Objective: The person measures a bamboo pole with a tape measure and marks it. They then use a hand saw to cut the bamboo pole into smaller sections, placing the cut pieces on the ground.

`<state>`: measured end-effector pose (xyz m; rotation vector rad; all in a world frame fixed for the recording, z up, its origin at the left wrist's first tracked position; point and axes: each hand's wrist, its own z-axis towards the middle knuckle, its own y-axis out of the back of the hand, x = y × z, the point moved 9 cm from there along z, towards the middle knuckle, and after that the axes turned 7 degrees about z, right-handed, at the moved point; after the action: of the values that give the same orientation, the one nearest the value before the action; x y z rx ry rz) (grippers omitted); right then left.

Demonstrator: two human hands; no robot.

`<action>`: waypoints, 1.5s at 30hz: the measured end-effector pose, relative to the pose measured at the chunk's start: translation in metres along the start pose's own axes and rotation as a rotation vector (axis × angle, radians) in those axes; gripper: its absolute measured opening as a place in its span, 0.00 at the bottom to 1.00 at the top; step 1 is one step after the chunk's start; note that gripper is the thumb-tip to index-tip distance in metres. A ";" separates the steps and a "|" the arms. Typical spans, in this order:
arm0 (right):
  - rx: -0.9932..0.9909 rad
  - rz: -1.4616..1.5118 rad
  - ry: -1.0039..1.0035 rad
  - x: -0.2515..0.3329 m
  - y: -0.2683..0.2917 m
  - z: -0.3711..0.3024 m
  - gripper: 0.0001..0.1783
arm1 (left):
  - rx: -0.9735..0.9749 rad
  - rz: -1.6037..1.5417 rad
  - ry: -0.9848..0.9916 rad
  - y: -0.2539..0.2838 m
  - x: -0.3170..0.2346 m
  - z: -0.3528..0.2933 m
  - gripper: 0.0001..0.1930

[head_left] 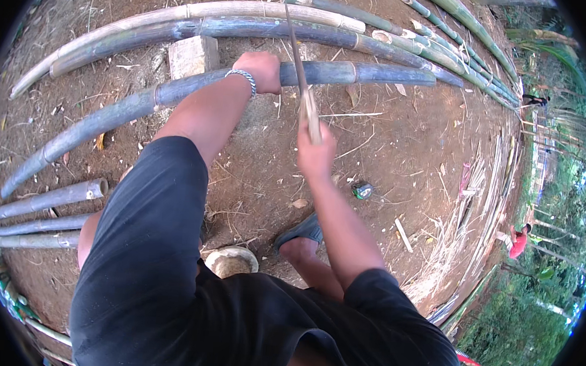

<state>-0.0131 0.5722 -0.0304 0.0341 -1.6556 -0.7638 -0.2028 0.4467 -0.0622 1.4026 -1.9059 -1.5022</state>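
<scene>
A thick green-grey bamboo pole (380,73) crosses in front of me from the near left to the right. My left hand (257,71), with a chain bracelet at its wrist, is closed over the pole. In my right hand (316,149) is a tool's pale wooden handle. Its long, narrow dark blade (296,45) points away from me and crosses the pole just right of my left hand. Seen nearly edge-on, the blade could be a saw's or a machete's; I cannot tell which. A squared block (193,57) stands against the pole's far side.
Two long bamboo poles (249,27) lie beyond, with more bamboo (462,42) at the far right. Cut lengths (50,200) lie near left. A tape measure (362,190) sits by my sandalled foot (301,236). Split strips (465,220) litter the right; a person in red (519,242) is farther off.
</scene>
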 end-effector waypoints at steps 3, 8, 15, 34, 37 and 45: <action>0.035 -0.099 0.140 -0.006 0.030 -0.100 0.10 | 0.013 0.004 0.063 -0.002 0.033 -0.009 0.27; 0.030 -0.083 -0.032 0.008 0.014 0.010 0.11 | -0.055 -0.008 -0.041 -0.005 -0.006 -0.003 0.27; 0.028 -0.071 0.190 -0.001 0.038 -0.104 0.11 | 0.043 0.024 0.034 -0.011 0.030 -0.010 0.30; 0.012 -0.097 0.074 -0.007 0.004 -0.037 0.07 | 0.082 0.027 -0.024 -0.016 0.006 -0.017 0.23; 0.025 -0.030 0.112 -0.011 0.029 -0.093 0.08 | 0.023 0.029 0.006 -0.014 0.029 -0.014 0.24; 0.047 -0.246 -0.026 -0.004 0.000 -0.027 0.11 | 0.058 0.005 -0.044 -0.015 0.013 -0.014 0.28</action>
<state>0.0116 0.5617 -0.0335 0.2660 -1.7131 -0.9134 -0.1914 0.4289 -0.0737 1.3995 -1.9931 -1.4987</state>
